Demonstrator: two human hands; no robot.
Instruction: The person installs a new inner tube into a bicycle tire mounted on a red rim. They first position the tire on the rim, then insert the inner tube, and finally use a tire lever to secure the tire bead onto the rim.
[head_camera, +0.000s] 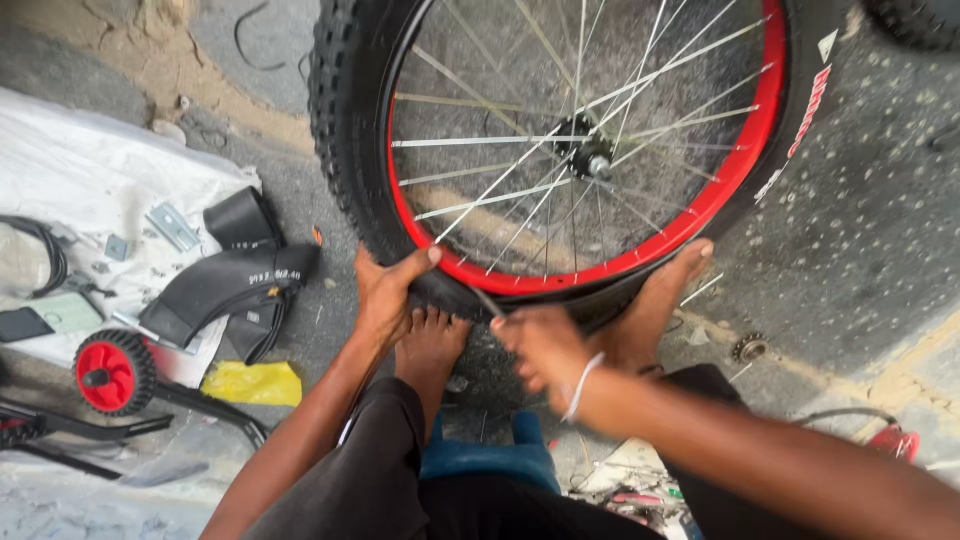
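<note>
Seating tyre: left hand (385, 295) fingers clamp knobby tyre (345, 140) above the rim (560, 283); right hand (540, 345) pinches a lever; next needs leverage.

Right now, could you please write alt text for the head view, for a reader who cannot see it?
A seated person's left hand and right hand press on the knobby tyre of a red-rimmed bicycle wheel, steadied by bare feet on concrete. A folded inner tube and small red wheel lie to the left.
</note>
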